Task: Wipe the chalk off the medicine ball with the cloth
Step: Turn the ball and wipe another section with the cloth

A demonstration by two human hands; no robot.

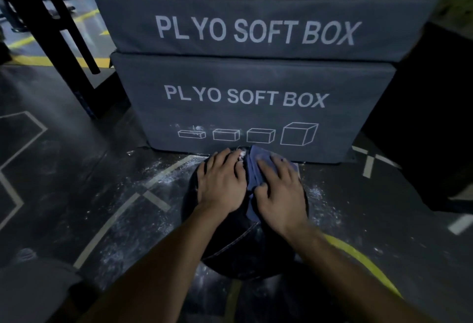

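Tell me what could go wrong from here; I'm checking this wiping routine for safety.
The medicine ball sits free on the floor, steadied only by the left hand; pressure from the right hand on the cloth might roll it. Chalk near the ball's top, between the hands, may get missed. Chalk dust on the floor could re-soil the ball.

I see a gym: two stacked grey boxes (245, 66) marked "PLYO SOFT BOX", a dark rubber floor (64, 169) with painted lines and white chalk dust, and black rack legs (51, 23) behind
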